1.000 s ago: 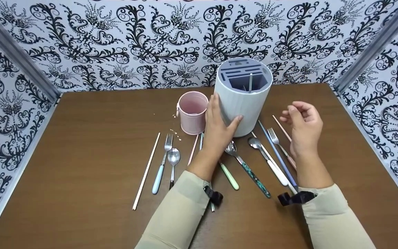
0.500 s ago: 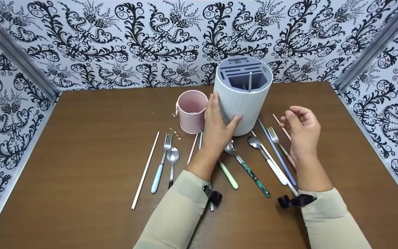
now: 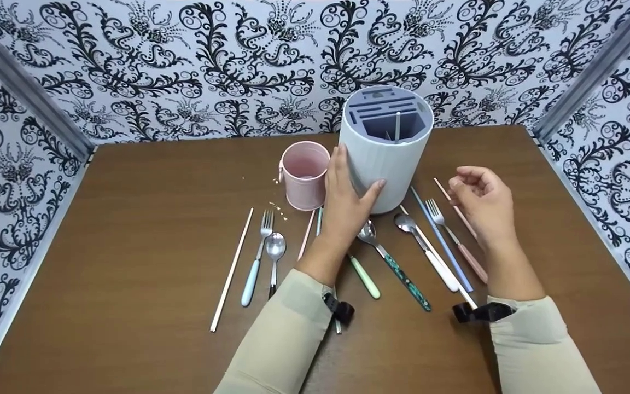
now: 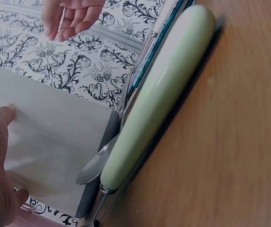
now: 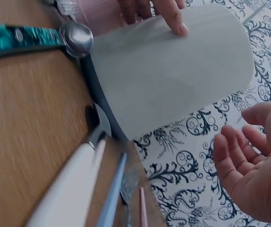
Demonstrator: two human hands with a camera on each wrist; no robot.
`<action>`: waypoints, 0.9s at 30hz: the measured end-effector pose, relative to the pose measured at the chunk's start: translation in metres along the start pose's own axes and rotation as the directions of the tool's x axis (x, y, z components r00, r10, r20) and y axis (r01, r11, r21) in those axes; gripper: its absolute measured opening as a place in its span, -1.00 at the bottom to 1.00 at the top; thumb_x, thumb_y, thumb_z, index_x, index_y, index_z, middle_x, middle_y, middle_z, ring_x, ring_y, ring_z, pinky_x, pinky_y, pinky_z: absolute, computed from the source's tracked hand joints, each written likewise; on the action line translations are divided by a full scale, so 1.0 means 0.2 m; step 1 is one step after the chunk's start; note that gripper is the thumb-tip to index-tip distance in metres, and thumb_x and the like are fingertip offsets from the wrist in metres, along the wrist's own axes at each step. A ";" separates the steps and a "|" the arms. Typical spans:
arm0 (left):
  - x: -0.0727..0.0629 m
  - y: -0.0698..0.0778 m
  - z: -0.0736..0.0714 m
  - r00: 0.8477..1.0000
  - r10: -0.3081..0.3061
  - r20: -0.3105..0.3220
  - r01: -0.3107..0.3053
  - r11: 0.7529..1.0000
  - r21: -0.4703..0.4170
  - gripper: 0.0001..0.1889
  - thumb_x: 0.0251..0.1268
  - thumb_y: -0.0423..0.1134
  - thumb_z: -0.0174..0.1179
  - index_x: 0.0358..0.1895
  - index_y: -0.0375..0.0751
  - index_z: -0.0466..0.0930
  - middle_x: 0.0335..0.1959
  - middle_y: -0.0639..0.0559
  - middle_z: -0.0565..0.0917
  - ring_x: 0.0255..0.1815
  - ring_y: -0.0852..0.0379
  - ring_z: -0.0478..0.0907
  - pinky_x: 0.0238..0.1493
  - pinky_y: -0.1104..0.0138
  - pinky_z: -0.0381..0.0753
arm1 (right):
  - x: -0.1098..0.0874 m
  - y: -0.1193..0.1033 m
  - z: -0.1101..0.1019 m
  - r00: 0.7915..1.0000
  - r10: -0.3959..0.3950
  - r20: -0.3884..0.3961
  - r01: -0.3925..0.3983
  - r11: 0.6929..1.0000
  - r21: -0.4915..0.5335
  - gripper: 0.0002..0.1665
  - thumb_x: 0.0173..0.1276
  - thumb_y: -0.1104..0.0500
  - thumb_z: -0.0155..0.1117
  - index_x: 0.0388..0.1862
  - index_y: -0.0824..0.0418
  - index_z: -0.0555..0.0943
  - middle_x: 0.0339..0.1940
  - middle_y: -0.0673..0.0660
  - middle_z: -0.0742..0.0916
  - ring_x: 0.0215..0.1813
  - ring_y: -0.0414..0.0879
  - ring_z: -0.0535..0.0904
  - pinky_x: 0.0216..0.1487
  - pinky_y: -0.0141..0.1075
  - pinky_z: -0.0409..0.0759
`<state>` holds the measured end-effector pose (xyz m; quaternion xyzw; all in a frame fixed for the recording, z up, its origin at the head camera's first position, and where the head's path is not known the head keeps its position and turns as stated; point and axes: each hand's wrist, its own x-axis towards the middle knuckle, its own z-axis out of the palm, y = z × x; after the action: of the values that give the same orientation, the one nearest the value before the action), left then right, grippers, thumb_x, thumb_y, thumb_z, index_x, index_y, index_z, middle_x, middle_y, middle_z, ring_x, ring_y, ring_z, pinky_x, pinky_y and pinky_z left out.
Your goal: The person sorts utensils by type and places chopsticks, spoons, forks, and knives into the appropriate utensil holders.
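Note:
My left hand (image 3: 345, 202) holds the left side of a tall white utensil holder (image 3: 389, 169), its thumb on the front wall. A thin pale stick (image 3: 397, 126) stands in the holder's large slot. My right hand (image 3: 484, 202) hovers right of the holder, fingers loosely curled and nothing between them. In the head view it overlaps a pink chopstick (image 3: 443, 189) on the table. Near it lie a fork with a pink handle (image 3: 471, 260), a blue chopstick (image 3: 441, 238) and a spoon with a white handle (image 3: 441, 268).
A pink cup (image 3: 304, 189) stands left of the holder. On the brown table (image 3: 145, 246) lie a pale chopstick (image 3: 232, 271), a blue-handled fork (image 3: 249, 284), a black-handled spoon (image 3: 275, 247), a green-handled utensil (image 3: 366, 279) and a green-patterned spoon (image 3: 402, 276). A patterned wall (image 3: 260, 65) rises behind.
My right hand has dipped slightly and then shifted a little to the right, uncovering more of the pink fork handle. The left hand and the holder have stayed in place.

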<state>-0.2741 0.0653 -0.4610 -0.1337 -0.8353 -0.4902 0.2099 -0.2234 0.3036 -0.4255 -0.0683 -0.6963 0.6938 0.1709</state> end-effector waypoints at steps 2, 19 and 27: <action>0.00 0.00 0.00 1.000 0.008 -0.001 -0.008 1.000 0.001 0.04 0.31 0.02 0.43 0.67 -0.24 -0.02 0.64 -0.31 0.18 0.67 -0.25 0.11 0.70 0.05 0.12 | 0.01 0.00 -0.03 1.000 -0.002 0.020 0.004 0.996 -0.093 -0.79 0.43 0.36 0.32 -0.02 0.17 0.63 -0.30 -0.05 0.73 -0.37 -0.26 0.66 -0.33 -0.49 0.70; 0.00 0.00 -0.01 0.999 -0.040 0.023 0.040 0.999 0.010 0.03 0.32 0.03 0.42 0.68 -0.20 -0.03 0.66 -0.27 0.16 0.69 -0.21 0.08 0.69 0.04 0.13 | 0.06 0.05 -0.18 0.980 0.087 0.179 0.052 0.755 -0.654 -0.37 0.51 0.00 0.32 0.35 0.40 0.51 0.09 0.33 0.70 -0.15 -0.31 0.60 -0.22 -0.58 0.57; 0.00 0.01 -0.01 0.998 -0.056 0.039 0.056 0.998 0.012 0.04 0.32 0.06 0.41 0.69 -0.17 -0.05 0.67 -0.23 0.13 0.70 -0.17 0.06 0.70 0.07 0.10 | 0.05 0.07 -0.21 0.967 0.160 0.196 0.042 0.664 -0.747 -0.31 0.52 -0.04 0.29 0.38 0.44 0.45 0.17 0.43 0.66 0.21 0.32 0.59 0.20 0.09 0.54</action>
<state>-0.2729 0.0643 -0.4590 -0.1187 -0.8455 -0.4885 0.1803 -0.2214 0.3471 -0.4391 -0.0686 -0.9316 0.3565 0.0181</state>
